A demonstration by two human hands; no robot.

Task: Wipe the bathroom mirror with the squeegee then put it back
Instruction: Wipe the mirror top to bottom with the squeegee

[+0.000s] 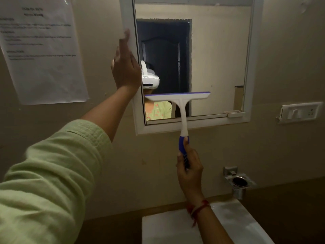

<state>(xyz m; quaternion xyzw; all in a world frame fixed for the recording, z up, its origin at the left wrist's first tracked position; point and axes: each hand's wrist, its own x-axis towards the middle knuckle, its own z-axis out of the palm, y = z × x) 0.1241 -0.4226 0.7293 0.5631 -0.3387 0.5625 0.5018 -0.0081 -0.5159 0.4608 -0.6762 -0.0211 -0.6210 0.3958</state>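
While the right hand (190,171) grips the squeegee (177,96) by its blue handle, fingers curled tight around it, the blade lies level across the lower part of the mirror (219,59), near its bottom edge; the left hand (125,69) rests on the mirror's white left frame, fingers straight and together.

Beige wall (290,59), dim yellowish light. Printed paper sheet (44,50) stuck to it upper left, text too blurred to read. White switch plate (301,112) mounted on the right. Chrome ring holder (239,182) fixed lower right, just above a white basin (168,229) at the bottom edge. Darker brown band (290,208) along the wall's lower part.
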